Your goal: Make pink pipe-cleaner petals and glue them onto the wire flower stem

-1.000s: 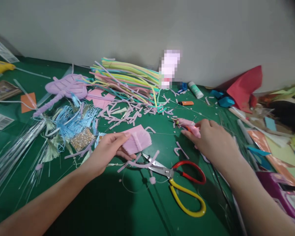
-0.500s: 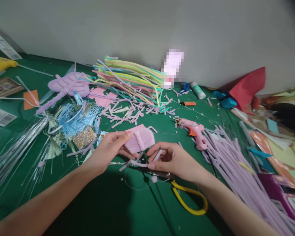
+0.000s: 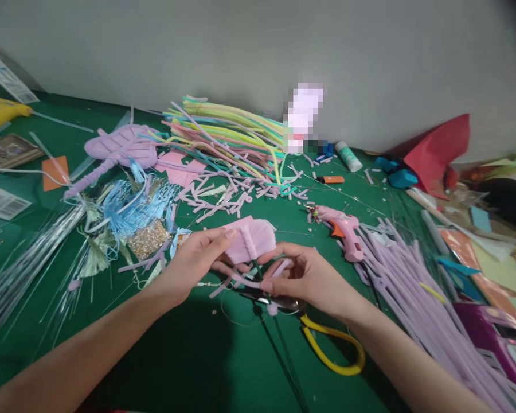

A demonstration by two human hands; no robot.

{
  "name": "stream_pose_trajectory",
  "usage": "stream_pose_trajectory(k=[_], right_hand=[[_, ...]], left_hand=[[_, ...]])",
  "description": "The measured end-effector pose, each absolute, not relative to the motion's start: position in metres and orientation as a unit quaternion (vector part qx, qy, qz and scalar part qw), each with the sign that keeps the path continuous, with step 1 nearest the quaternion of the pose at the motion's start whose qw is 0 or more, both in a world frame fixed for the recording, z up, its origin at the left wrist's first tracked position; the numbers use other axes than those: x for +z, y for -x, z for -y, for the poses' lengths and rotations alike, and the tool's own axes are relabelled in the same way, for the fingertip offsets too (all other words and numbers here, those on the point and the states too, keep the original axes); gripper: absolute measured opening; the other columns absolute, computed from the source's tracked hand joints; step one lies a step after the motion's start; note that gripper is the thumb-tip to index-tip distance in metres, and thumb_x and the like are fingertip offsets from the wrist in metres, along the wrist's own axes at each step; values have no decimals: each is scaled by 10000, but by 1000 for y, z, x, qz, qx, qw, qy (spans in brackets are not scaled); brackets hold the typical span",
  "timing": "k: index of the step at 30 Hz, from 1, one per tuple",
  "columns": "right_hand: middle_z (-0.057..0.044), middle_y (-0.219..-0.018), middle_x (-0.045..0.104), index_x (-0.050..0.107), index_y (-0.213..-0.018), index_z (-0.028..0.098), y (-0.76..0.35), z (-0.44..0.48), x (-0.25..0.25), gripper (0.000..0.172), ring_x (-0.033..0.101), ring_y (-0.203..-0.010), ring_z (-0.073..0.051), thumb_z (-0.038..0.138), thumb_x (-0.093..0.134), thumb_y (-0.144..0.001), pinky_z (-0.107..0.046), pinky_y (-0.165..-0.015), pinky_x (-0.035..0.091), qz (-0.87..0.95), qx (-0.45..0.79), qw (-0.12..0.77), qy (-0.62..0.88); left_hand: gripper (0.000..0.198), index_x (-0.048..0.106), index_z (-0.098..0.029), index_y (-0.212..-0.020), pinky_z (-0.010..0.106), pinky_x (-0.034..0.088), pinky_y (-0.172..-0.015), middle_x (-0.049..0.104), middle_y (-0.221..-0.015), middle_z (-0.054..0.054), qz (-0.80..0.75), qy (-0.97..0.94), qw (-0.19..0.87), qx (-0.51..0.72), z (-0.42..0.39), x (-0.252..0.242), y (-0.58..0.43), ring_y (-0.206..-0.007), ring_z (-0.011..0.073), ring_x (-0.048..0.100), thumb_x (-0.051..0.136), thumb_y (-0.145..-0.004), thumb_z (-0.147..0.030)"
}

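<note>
Pinched in my left hand is a pale lilac, fan-shaped piece with a thick twisted ridge across it. A thin green stem runs down from the ridge. My right hand sits just right of the stem, thumb and fingers closed on a short lilac pipe cleaner. The pipe cleaner reaches left below the fan; whether it wraps the stem I cannot tell. Under my right hand lie scissors with yellow handles, their blades partly hidden.
A pink glue gun lies to the right, beside a bundle of lilac pipe cleaners. Coloured pipe cleaners and cut lilac bits are at the back. Blue tassels, a bag of beads and a yellow glue gun are left.
The fan piece and both hands have shifted slightly right in the picture. Both hands keep their hold; little else differs apart from a small camera shift.
</note>
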State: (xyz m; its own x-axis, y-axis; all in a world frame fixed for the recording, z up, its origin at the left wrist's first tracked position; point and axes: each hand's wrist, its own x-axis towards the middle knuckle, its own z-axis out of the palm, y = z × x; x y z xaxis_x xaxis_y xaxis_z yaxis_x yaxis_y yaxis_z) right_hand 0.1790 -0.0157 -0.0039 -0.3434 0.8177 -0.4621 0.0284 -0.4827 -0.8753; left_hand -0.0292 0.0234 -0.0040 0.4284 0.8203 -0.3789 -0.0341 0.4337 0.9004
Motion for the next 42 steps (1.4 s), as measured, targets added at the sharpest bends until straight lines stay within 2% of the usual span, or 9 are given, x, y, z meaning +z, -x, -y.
stream_pose_trajectory(k=[6,16,19,24,28,32,36,39,42], right_hand=[[43,-625,707,608,-859,177,-181,12,-4,361,577,-494,-57,235,862,-608,-145,-470,432,411,676,331,514],[37,-589,703,619,-805,168,-178,13,-2,380,572,-456,-68,180,890,-540,-155,-442,421,376,688,329,527],[31,-625,718,622,-828,172,-179,13,-3,392,599,-483,-73,190,893,-546,-163,-473,456,370,697,336,514],[42,-669,712,612,-860,183,-178,17,-5,355,617,-522,-61,233,870,-621,-152,-502,475,381,715,347,472],[27,-740,714,629,-905,182,-177,17,-5,391,612,-538,-63,299,873,-625,-163,-509,489,402,713,322,476],[-20,-803,728,669,-909,177,-177,11,-3,343,676,-711,-121,494,715,-788,-221,-655,538,446,661,348,493],[-9,-767,721,680,-861,182,-173,5,0,325,660,-701,-122,505,656,-838,-230,-682,519,485,636,359,481],[5,-701,694,673,-804,172,-169,2,2,333,628,-641,-112,503,702,-796,-229,-646,505,486,639,361,474],[7,-647,661,651,-763,166,-168,1,2,373,613,-604,-117,536,686,-794,-251,-635,507,484,646,348,476]], left_hand=[[217,639,-132,-737,221,553,-598,715,-629,24,-452,-493,717,194,-20,-2,25,-575,126,669,736,-764,-323],[298,517,-165,-606,196,506,-502,656,-494,-8,-473,-504,704,159,-14,-2,23,-482,108,631,732,-762,-301],[268,563,-149,-654,216,524,-527,674,-545,4,-460,-489,722,170,-14,-3,22,-503,116,637,766,-724,-310],[356,650,-141,-930,242,547,-549,704,-737,4,-447,-448,731,254,-16,-4,21,-633,151,671,797,-688,-357],[254,682,-144,-845,217,546,-602,701,-696,-5,-450,-442,713,307,-17,-4,24,-625,122,655,747,-763,-376],[232,715,-148,-832,215,545,-633,727,-703,8,-448,-443,712,310,-18,-3,27,-637,122,665,763,-758,-363],[273,726,-149,-814,234,543,-642,736,-710,22,-447,-452,712,297,-18,-6,25,-633,135,662,775,-737,-405],[418,722,-134,-782,259,542,-651,737,-716,58,-440,-454,714,301,-18,-8,25,-646,161,668,649,-814,-544],[565,715,-127,-871,270,534,-631,739,-760,88,-431,-429,721,332,-19,-9,26,-704,197,689,471,-883,-637]])
